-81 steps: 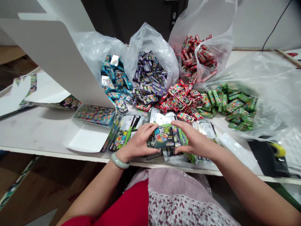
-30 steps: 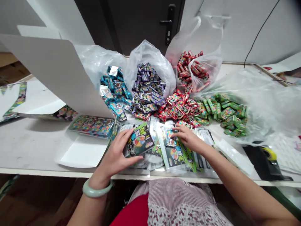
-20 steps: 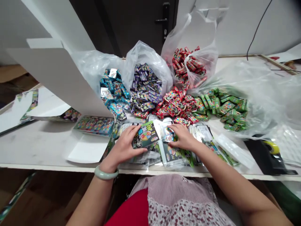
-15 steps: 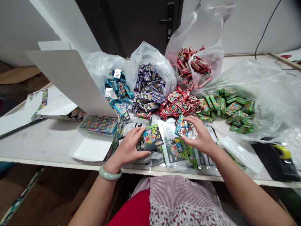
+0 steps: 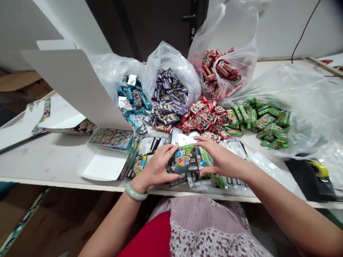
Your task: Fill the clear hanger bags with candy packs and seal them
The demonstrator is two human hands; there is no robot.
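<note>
My left hand (image 5: 160,166), a pale green bangle on its wrist, grips a black and green printed packet (image 5: 183,159) between thumb and fingers. My right hand (image 5: 218,157) is at the packet's right end, fingers and thumb closed around a small blue box (image 5: 204,160), which shows only in part. I cannot tell whether any of the box is inside the packet. Beneath both hands lie more flat black and green packets (image 5: 140,160) on the table. Just beyond them is a heap of small red boxes (image 5: 199,117).
Clear plastic bags stand behind, holding blue boxes (image 5: 136,100), purple boxes (image 5: 168,85) and red ones. Green boxes (image 5: 266,121) spill from a bag at right. An open white carton (image 5: 104,164) holds printed packets at left. Yellow tape (image 5: 318,169) lies far right on the table (image 5: 53,157).
My hands have come together: the left has moved right with the packet, and the right has brought the blue box left and down against the packet's right end.
</note>
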